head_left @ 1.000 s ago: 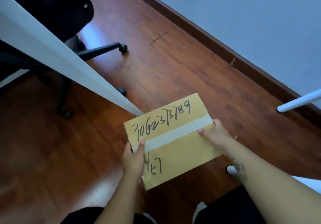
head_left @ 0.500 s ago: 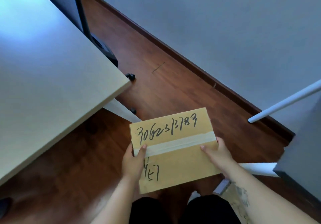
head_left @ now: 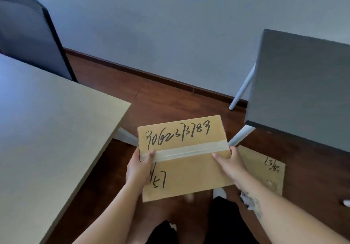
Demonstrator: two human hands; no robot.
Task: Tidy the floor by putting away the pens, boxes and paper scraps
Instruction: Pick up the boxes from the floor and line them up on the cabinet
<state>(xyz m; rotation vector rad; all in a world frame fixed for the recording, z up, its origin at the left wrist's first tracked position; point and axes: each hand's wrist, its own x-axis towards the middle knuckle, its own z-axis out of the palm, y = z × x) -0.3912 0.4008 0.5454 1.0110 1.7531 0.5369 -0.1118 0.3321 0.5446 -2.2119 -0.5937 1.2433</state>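
We grip the taped cardboard box (head_left: 182,156) by its sides, left hand (head_left: 139,165) and right hand (head_left: 230,163), above the floor (head_left: 170,101), between the beige tabletop (head_left: 47,130) and grey tabletop (head_left: 303,88). Second box (head_left: 265,169) lies on floor.

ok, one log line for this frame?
left hand: gripping box | right hand: gripping box | box: taped, held above floor | second box: on floor
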